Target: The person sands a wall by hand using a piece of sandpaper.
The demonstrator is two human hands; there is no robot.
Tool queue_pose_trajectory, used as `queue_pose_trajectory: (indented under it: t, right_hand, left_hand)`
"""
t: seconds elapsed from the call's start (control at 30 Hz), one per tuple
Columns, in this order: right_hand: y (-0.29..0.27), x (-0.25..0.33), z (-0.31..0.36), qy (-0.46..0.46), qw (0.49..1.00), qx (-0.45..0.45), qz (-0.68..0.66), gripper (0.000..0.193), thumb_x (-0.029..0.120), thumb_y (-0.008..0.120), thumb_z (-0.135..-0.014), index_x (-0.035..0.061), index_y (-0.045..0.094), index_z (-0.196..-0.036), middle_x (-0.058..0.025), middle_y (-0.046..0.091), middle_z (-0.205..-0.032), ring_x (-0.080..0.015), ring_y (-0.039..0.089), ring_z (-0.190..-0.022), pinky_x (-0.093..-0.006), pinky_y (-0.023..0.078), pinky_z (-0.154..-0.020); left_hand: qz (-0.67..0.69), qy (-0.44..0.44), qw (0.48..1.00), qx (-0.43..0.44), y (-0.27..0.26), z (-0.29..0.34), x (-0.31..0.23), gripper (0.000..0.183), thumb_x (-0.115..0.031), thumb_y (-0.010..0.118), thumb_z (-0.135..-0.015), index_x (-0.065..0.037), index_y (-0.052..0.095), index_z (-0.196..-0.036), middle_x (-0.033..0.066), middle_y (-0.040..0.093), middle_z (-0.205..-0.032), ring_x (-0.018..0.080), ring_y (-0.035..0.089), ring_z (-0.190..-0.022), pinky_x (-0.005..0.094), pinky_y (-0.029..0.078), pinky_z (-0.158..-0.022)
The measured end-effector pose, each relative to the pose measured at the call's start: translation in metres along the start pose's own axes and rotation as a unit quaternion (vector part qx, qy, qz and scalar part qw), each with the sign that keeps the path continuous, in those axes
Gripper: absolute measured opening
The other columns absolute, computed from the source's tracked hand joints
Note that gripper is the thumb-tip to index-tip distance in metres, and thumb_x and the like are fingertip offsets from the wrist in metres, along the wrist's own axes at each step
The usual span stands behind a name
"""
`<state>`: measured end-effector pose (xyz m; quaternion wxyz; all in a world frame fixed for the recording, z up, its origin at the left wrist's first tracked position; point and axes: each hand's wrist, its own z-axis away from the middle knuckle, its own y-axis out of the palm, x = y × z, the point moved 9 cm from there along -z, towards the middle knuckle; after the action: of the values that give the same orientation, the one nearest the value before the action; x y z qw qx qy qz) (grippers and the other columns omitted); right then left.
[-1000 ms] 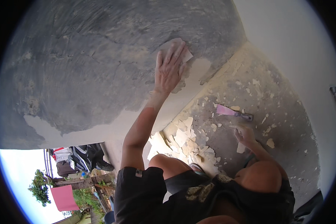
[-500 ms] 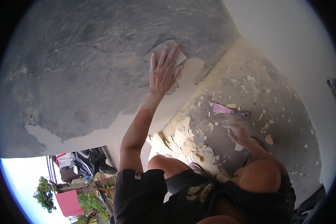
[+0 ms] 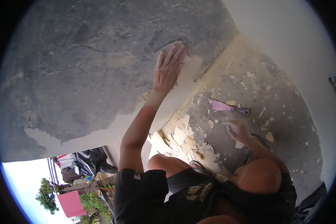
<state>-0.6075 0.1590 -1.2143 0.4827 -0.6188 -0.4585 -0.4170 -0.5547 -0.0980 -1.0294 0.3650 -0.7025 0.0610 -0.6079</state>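
My left hand (image 3: 166, 74) lies flat against the grey wall (image 3: 82, 74), arm stretched up. Its spread fingers press a thin pale sheet of sandpaper (image 3: 168, 47) onto the surface, covering most of it. Whitish dust coats the fingers. My right hand (image 3: 239, 131) hangs low over the floor, in front of my bent knee. Its index finger points out and the thumb stands apart, with nothing visible between them. Nearest to that hand, a putty knife (image 3: 230, 108) with a pinkish blade and dark handle rests on the floor, untouched.
Cream paint flakes (image 3: 183, 132) litter the grey floor (image 3: 287, 149), thickest along the wall's base. A pale wall (image 3: 287, 33) rises at the right. At lower left, outdoors, are a dark motorcycle (image 3: 91, 162), a hanging pink cloth (image 3: 72, 204) and a tree (image 3: 47, 196).
My left hand has slid a little to the right along the wall with the sandpaper under it. My right hand and the putty knife have stayed in nearly the same place.
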Motion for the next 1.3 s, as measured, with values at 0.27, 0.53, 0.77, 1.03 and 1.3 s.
queue_pose_trajectory:
  t: [0.27, 0.53, 0.77, 1.03, 1.3]
  right_hand:
    - [0.008, -0.017, 0.016, 0.012, 1.000, -0.010, 0.019, 0.022, 0.008, 0.059, -0.085, 0.0077, 0.070, -0.104, -0.0127, 0.068, -0.085, -0.0323, 0.065, -0.074, -0.0405, 0.051, -0.069]
    - [0.003, -0.005, 0.000, -0.012, 0.999, -0.006, 0.045, 0.024, 0.008, 0.060, -0.084, 0.0096, 0.070, -0.106, -0.0116, 0.067, -0.081, -0.0315, 0.064, -0.073, -0.0399, 0.051, -0.068]
    - [-0.002, -0.016, 0.010, 0.047, 0.998, -0.009, 0.039, 0.021, 0.008, 0.059, -0.084, 0.0087, 0.070, -0.103, -0.0115, 0.067, -0.082, -0.0310, 0.064, -0.073, -0.0403, 0.050, -0.068]
    - [0.011, -0.016, 0.002, 0.000, 1.000, 0.006, 0.025, 0.022, 0.007, 0.059, -0.084, 0.0072, 0.069, -0.104, -0.0131, 0.068, -0.087, -0.0314, 0.065, -0.077, -0.0413, 0.050, -0.071]
    - [0.005, -0.012, 0.005, 0.002, 1.000, -0.002, 0.024, 0.023, 0.005, 0.059, -0.084, 0.0065, 0.068, -0.105, -0.0139, 0.068, -0.090, -0.0312, 0.065, -0.079, -0.0409, 0.050, -0.071]
  left_hand:
    - [-0.017, -0.205, 0.961, -0.185, -0.123, -0.050, 0.137, 0.052, -0.045, 0.034, -0.102, -0.026, 0.035, -0.150, -0.0026, 0.025, -0.158, 0.0325, 0.021, -0.145, 0.0702, 0.013, -0.109]
    - [-0.039, 0.109, 0.989, 0.095, 0.043, 0.055, -0.035, 0.073, -0.059, 0.041, -0.093, -0.024, 0.022, -0.154, -0.0083, 0.015, -0.161, 0.0137, 0.012, -0.148, 0.0388, 0.009, -0.123]
    - [0.027, -0.018, 0.994, -0.104, -0.070, -0.084, 0.042, 0.073, -0.054, 0.050, -0.090, -0.020, 0.029, -0.151, -0.0096, 0.026, -0.156, 0.0138, 0.024, -0.143, 0.0404, 0.018, -0.120]
    - [0.015, 0.082, 0.992, 0.096, 0.029, 0.045, -0.022, 0.075, -0.055, 0.049, -0.092, -0.022, 0.021, -0.154, -0.0097, 0.016, -0.160, 0.0122, 0.014, -0.146, 0.0388, 0.012, -0.123]
    - [0.063, -0.016, 0.993, -0.096, -0.056, -0.090, 0.029, 0.066, -0.043, 0.055, -0.092, -0.017, 0.034, -0.149, -0.0061, 0.027, -0.156, 0.0162, 0.025, -0.142, 0.0457, 0.020, -0.119]
